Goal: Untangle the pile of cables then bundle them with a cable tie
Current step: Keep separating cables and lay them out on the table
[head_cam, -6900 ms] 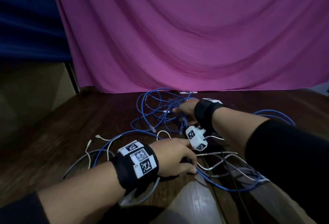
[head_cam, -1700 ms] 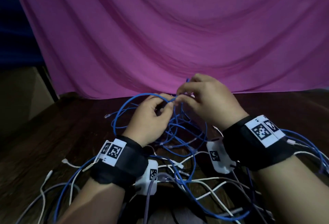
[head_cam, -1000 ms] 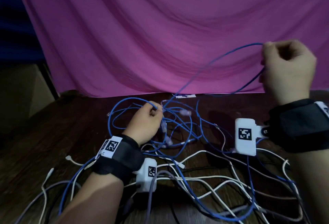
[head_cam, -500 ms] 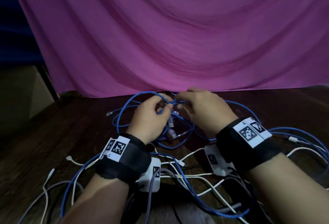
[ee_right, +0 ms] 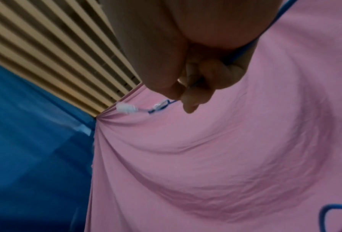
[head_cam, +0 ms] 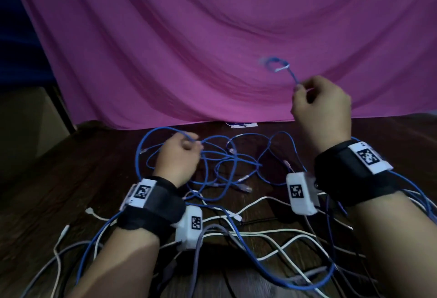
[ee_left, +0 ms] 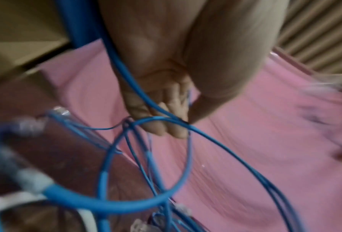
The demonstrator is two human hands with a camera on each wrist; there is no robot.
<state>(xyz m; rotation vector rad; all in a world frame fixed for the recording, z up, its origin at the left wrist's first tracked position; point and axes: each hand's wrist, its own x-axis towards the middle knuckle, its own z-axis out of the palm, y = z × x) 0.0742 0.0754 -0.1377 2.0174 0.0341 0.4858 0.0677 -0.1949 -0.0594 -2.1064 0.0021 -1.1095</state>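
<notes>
Two hands work above a table (head_cam: 71,179) strewn with blue cables (head_cam: 227,163) before a pink cloth (head_cam: 212,37). Left hand (head_cam: 179,158) pinches a loop low over the pile; right hand (head_cam: 321,108), raised, pinches a plug end (head_cam: 276,64).

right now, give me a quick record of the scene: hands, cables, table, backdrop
left hand: low over the table, pinches a blue cable
right hand: raised, pinches a blue cable end
blue cables: tangled loops on the table
white cables: loose, near the wrists
table: dark wood
backdrop: pink cloth
</notes>
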